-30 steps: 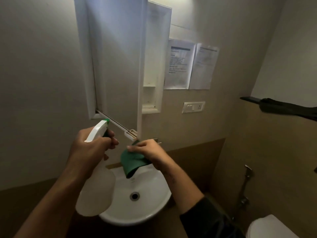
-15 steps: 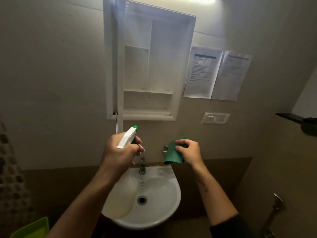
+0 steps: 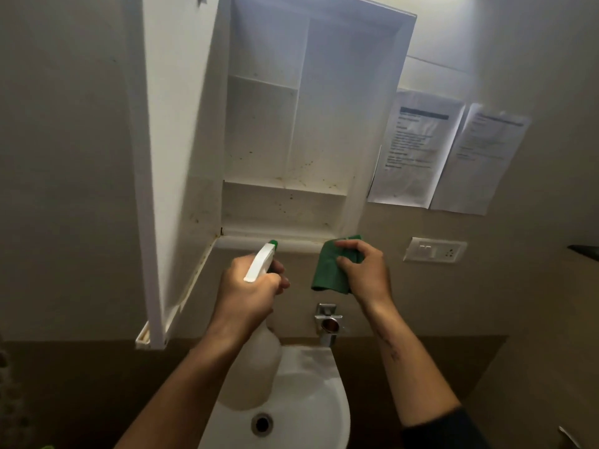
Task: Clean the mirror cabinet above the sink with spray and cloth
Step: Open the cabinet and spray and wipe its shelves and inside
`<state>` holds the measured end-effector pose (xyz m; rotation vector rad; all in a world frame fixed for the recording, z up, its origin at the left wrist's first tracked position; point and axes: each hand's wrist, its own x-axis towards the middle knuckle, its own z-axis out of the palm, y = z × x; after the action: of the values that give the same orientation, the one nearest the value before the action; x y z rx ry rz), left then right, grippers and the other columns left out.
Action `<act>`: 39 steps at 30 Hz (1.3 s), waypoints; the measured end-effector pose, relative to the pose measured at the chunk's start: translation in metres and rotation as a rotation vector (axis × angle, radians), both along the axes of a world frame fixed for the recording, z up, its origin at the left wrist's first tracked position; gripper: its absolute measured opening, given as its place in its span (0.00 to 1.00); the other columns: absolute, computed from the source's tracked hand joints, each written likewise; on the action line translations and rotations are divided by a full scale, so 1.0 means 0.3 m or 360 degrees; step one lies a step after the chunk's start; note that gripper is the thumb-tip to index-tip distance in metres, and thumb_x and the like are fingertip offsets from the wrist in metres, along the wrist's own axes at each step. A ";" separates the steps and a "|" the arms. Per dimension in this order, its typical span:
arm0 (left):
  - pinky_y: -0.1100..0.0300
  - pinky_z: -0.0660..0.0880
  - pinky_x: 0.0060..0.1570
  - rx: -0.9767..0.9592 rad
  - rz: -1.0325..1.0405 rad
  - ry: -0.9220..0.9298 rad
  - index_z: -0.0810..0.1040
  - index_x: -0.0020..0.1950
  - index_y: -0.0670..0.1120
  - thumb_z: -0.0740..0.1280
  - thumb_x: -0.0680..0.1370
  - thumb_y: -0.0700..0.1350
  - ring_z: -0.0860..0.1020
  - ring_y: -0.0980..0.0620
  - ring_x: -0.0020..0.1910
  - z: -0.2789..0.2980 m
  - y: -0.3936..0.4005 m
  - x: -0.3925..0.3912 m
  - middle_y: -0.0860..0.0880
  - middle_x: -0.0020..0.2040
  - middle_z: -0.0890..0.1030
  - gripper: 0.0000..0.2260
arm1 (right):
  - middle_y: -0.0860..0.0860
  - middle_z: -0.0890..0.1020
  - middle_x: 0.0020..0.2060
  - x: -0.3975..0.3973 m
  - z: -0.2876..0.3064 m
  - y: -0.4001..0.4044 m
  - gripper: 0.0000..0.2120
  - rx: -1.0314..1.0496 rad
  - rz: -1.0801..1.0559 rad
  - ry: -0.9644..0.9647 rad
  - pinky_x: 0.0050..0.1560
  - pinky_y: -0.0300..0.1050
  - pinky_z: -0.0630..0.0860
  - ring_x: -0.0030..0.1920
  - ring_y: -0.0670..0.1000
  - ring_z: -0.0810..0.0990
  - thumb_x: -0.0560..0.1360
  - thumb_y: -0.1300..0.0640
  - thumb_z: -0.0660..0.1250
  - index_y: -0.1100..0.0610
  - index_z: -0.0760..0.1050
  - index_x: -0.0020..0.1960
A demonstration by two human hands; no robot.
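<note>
The white cabinet (image 3: 372, 124) stands open above the sink, its speckled shelves bare. Its door (image 3: 175, 140) swings out to the left, showing me its white inner side. My left hand (image 3: 249, 293) grips a white spray bottle (image 3: 259, 367) by the neck, its green-tipped nozzle (image 3: 273, 244) aimed at the cabinet's lower edge. My right hand (image 3: 363, 270) holds a folded green cloth (image 3: 327, 270) just below the cabinet's bottom right corner. The mirror face is hidden from me.
A white sink (image 3: 311, 400) with a drain lies below my arms, a chrome tap (image 3: 328, 325) on the wall above it. Two paper notices (image 3: 415, 147) hang right of the cabinet, with a switch plate (image 3: 434, 250) beneath them. A dark shelf edge (image 3: 585, 251) juts at far right.
The door has swung wide open to the left. My view has closed in on the cabinet, and both hands have risen toward its bottom edge.
</note>
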<state>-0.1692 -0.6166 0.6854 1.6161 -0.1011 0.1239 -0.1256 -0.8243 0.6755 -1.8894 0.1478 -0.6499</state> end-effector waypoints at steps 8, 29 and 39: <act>0.57 0.73 0.35 0.0073 0.0294 0.0020 0.80 0.44 0.47 0.65 0.77 0.36 0.83 0.47 0.45 -0.011 0.016 0.213 0.45 0.43 0.85 0.08 | 0.45 0.75 0.58 0.134 -0.005 0.008 0.34 -0.0126 0.0026 -0.0189 0.46 0.43 0.83 0.52 0.45 0.79 0.76 0.63 0.69 0.42 0.60 0.75; 0.57 0.75 0.35 0.0242 0.0782 0.0265 0.80 0.51 0.41 0.64 0.77 0.37 0.81 0.47 0.35 -0.041 -0.073 0.369 0.44 0.36 0.84 0.06 | 0.50 0.81 0.41 0.282 0.031 -0.122 0.10 -0.0415 -0.0351 -0.0791 0.41 0.34 0.74 0.40 0.48 0.80 0.73 0.59 0.73 0.61 0.78 0.53; 0.56 0.76 0.35 0.0234 0.0555 0.0259 0.81 0.45 0.42 0.64 0.76 0.36 0.84 0.45 0.39 -0.026 -0.171 0.400 0.44 0.36 0.85 0.06 | 0.43 0.76 0.44 0.264 0.024 -0.202 0.11 -0.0336 -0.0394 -0.0805 0.43 0.40 0.79 0.42 0.44 0.77 0.74 0.58 0.72 0.57 0.77 0.55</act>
<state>-0.0493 -0.6680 0.6776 1.7730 0.3053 0.2572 -0.0465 -0.8849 0.6828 -1.8578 -0.0160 -1.3348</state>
